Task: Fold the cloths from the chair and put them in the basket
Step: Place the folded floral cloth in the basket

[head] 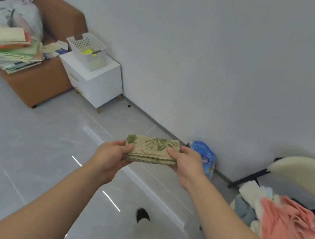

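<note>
Both hands, left (pixel 113 153) and right (pixel 183 163), pinch the folded cloth (pixel 151 149) at its ends, keeping folds together; basket (pixel 87 49) far ahead-left.

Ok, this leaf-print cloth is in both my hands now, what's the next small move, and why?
Probably carry the leaf-print cloth left to the white basket on the nightstand. It already looks folded into a compact rectangle, your left hand and right hand grip its ends, and the basket stands apart from you. More cloths wait on the chair.
</note>
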